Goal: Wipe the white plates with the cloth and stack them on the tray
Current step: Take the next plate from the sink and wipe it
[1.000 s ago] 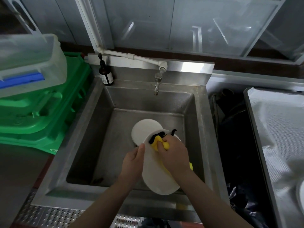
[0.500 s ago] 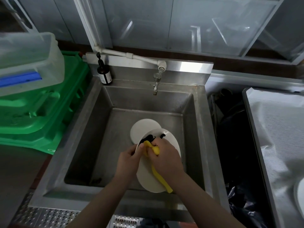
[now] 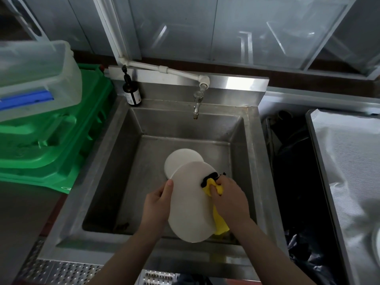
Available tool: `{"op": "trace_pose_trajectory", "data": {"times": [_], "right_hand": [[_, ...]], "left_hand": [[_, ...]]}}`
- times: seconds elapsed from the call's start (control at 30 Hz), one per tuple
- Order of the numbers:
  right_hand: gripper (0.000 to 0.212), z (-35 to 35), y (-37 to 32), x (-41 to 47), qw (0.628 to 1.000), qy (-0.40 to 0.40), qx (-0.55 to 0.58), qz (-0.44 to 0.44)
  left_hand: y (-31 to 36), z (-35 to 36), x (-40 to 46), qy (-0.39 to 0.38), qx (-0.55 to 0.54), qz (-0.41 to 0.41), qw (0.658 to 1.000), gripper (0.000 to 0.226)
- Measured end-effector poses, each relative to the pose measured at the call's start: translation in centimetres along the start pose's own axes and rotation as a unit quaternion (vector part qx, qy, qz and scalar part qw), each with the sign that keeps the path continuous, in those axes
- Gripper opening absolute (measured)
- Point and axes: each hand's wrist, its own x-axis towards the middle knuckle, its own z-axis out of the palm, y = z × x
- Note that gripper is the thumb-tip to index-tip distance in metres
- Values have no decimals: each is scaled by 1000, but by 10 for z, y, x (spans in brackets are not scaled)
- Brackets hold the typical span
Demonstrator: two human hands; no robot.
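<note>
Standing at the far left, a clear plastic bin with a blue strip sat on stacked green crates, and a dark pump bottle stood on the back left corner of the steel sink, with the tap over the basin's far wall. Down in the basin one white plate lay flat on the bottom, partly covered by a second white plate held tilted above it. The left hand gripped that held plate by its left edge, thumb laid along the rim and the fingers hidden behind it. The right hand had its fingers curled tight around a bunched yellow cloth with a black edge, pressing it against the plate's upper right rim; more of the cloth hung down behind the plate's right side. Beyond the sink came a dark gap holding a black bag, then the tray lined with a white sheet, where the edge of another plate showed at the frame's right border.
</note>
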Motion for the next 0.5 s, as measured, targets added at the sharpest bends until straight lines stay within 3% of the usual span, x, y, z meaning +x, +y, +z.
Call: {"op": "trace_pose_trajectory", "data": {"times": [0.2,0.5], "right_hand": [[15,-2,14,-9,999,7,-25,23],[14,4,-1,-15,998,-22,44,44]], "left_hand": [[-4,-2,2,-12,15,11,1000,48],[-5,2,-6,-11,-8,1,1000,40]]}}
